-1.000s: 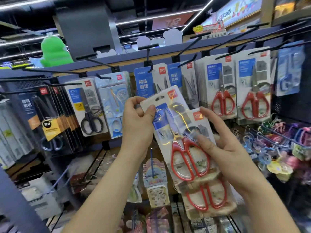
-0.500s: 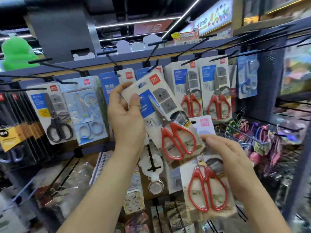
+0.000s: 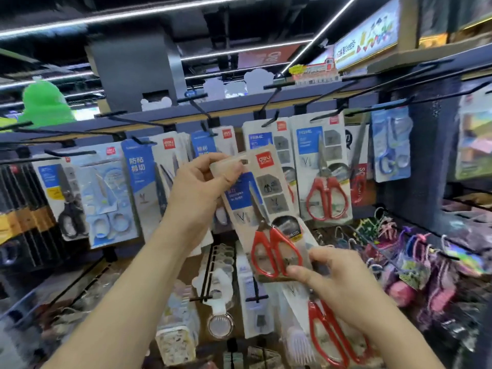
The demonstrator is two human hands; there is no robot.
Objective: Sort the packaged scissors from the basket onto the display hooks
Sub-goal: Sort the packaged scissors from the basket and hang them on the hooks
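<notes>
The display rack (image 3: 239, 105) fills the view, its black hooks (image 3: 271, 118) carrying rows of carded scissors. In front of the rack, just below its upper hooks, a pack of red-handled scissors (image 3: 269, 209) is held tilted, on no hook. The left hand (image 3: 197, 193) pinches the pack's top corner and the right hand (image 3: 338, 280) grips its bottom edge. A second red pack (image 3: 327, 339) shows under the right hand, low before the rack.

lower scissors pkg (image 3: 327, 339) top hidden behind right hand (image 3: 346, 286); upper pkg (image 3: 269, 193) small print too blurry to read.
</notes>
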